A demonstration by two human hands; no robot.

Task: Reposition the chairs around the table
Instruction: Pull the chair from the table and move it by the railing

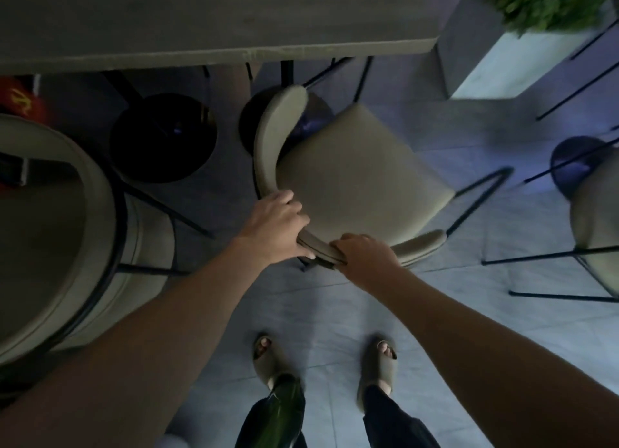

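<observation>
A beige padded chair (358,176) with a curved backrest and thin black legs stands in front of me, turned at an angle to the grey table (214,19). My left hand (274,226) grips the curved backrest near its middle. My right hand (366,258) grips the same backrest just to the right. The chair's seat points toward the upper right, away from the table edge. A second beige chair (67,233) sits close at my left, and part of a third (596,226) shows at the right edge.
Two round black table bases (164,136) stand under the table. A white planter box (509,65) with green leaves is at the upper right. Something red (20,99) lies at the far left. My feet in sandals stand on the grey tiled floor (321,313).
</observation>
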